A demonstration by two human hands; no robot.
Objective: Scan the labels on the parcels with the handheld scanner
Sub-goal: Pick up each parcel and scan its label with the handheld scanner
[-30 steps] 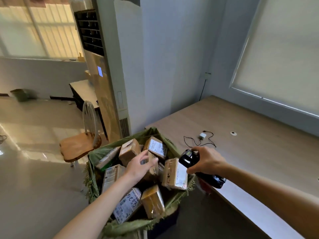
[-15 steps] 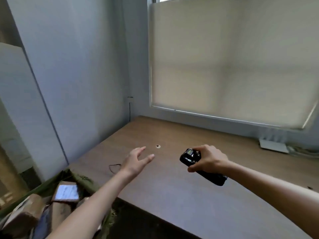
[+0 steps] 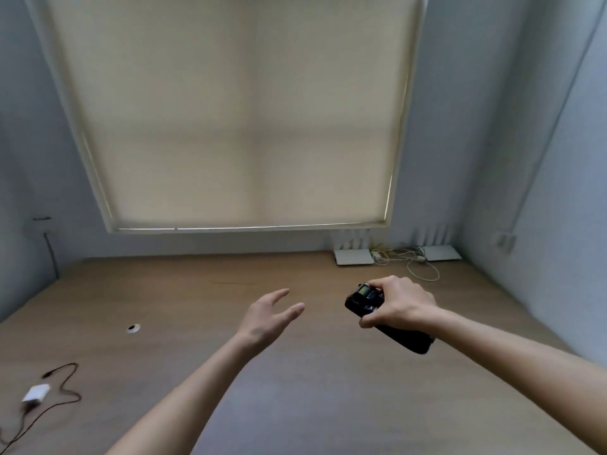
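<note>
My right hand (image 3: 399,303) grips the black handheld scanner (image 3: 364,302) above the wooden table (image 3: 197,290), its small lit screen facing up. The scanner's handle pokes out below my wrist. To the left of it, my left hand (image 3: 267,318) hovers over the table with fingers straight and spread, holding nothing. No parcels are in view.
A white charger (image 3: 36,393) with a dark cable lies at the table's near left. A small round cable hole (image 3: 133,328) sits left of centre. Two white routers (image 3: 353,256) and tangled cables stand at the back right under the blind-covered window. Walls close in on both sides.
The view has swung right, away from the green bag of parcels, which has left the frame. My left hand came off the parcels and now hovers empty over the table. The scanner stays in my right hand.
</note>
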